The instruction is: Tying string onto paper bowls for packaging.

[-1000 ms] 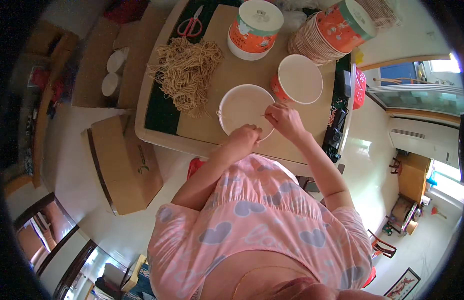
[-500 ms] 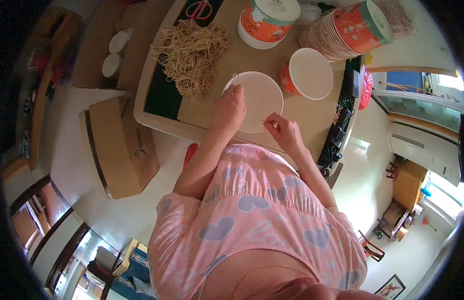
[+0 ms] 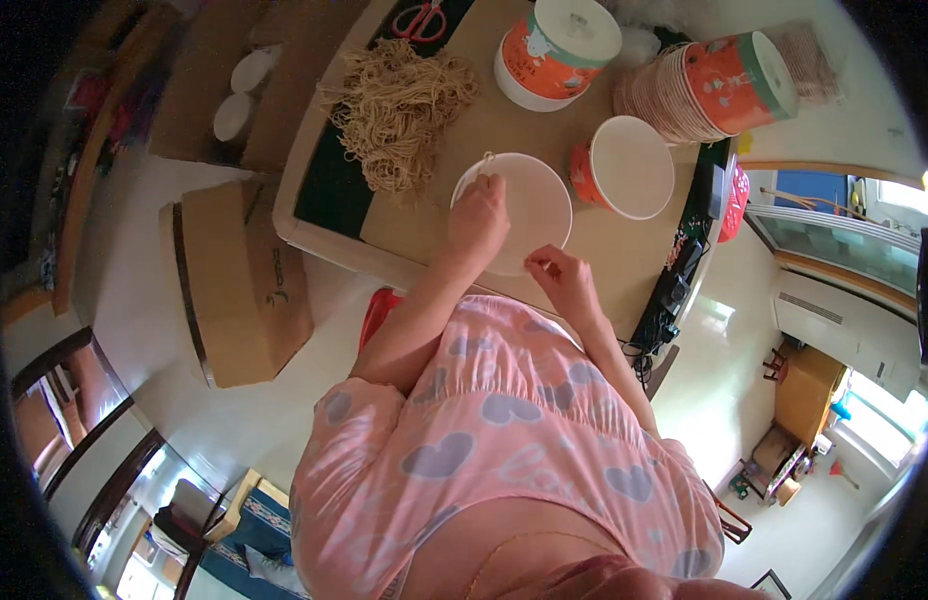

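A white paper tub [image 3: 542, 205] stands at the table's near edge, its pale inside facing me. Over its left side my left hand [image 3: 481, 218] is closed in a pinch on a piece of tan string [image 3: 489, 158], whose small loop sticks up beyond the fingertips. At the tub's near right rim, my right hand [image 3: 567, 282] has thumb and fingers pressed together; what they hold is too small to make out. A tangled heap of tan string [image 3: 399, 115] lies to the left of the tub.
To the right is an orange-sided tub [image 3: 632, 168]. Behind it are a nested stack of tubs [image 3: 709, 90] and an upside-down orange tub [image 3: 554, 60]. Red-handled scissors [image 3: 420, 20] lie at the far left. Cables and a power strip [image 3: 679, 285] line the right edge. A cardboard box [image 3: 246, 285] is on the floor.
The view has shifted slightly, moving the table things right and down. Both hands stay over the tub. The thin strand that stretched between them is no longer discernible.
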The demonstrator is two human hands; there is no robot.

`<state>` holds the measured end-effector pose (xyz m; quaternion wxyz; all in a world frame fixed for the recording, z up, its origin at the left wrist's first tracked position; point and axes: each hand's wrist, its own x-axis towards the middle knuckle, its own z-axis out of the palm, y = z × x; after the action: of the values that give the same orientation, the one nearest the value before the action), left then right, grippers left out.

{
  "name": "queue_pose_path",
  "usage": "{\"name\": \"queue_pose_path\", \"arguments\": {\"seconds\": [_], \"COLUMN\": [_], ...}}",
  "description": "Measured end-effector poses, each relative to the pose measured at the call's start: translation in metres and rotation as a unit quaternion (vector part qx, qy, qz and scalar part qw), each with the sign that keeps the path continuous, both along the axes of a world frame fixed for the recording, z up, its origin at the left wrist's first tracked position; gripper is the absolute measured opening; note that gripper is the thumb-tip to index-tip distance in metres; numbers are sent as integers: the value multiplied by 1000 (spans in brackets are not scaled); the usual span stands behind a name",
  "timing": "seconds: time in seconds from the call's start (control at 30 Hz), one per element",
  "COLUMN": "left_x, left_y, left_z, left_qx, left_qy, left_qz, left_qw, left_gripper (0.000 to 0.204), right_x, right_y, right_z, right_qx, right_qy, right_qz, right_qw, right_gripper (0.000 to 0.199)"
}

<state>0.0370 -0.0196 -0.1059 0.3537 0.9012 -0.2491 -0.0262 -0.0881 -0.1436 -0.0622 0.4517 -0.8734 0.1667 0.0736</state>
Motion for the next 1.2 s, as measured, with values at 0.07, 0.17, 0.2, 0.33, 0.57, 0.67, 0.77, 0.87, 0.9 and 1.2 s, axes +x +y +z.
{"name": "queue_pose_path", "arguments": {"seconds": [0.07, 0.17, 0.2, 0.33, 0.57, 0.67, 0.77, 0.87, 0.9, 1.2], "left_x": [1, 1, 0, -11, -38, -42, -45, -45, -44, -38], "left_y": [-1, 1, 2, 12, 16, 5, -4, -9, -10, -6], "left_z": [-1, 4, 5, 18, 28, 23, 15, 4, 2, 7], "left_qx": [6, 18, 18, -69, -120, -167, -263, -297, -278, -227], "left_qy": [2, 44, 42, 4, 161, 195, 305, 323, 354, 382], "left_qz": [4, -11, -12, -56, -194, -190, -193, -162, -136, -115], "left_qw": [1000, 999, 999, 996, 960, 948, 895, 884, 883, 888], "left_gripper": [5, 9, 9, 28, 52, 57, 45, 25, 17, 13], "right_x": [-1, -1, 0, -4, -7, -8, -8, -9, -8, 5], "right_y": [0, 3, 4, 2, 4, 4, 1, -5, -5, -43], "right_z": [-2, -3, -5, -14, -14, -14, -15, -18, -16, 0], "right_qx": [15, 0, 7, 25, 87, 67, 143, 213, 224, 284], "right_qy": [-7, -10, -18, -38, -106, -142, -144, -115, -104, -164], "right_qz": [-5, -6, -12, -28, -119, -149, -172, -210, -216, -292], "right_qw": [1000, 1000, 1000, 999, 983, 976, 964, 947, 944, 899], "right_gripper": [12, 11, 11, 10, 7, 6, 7, 9, 9, 10]}}
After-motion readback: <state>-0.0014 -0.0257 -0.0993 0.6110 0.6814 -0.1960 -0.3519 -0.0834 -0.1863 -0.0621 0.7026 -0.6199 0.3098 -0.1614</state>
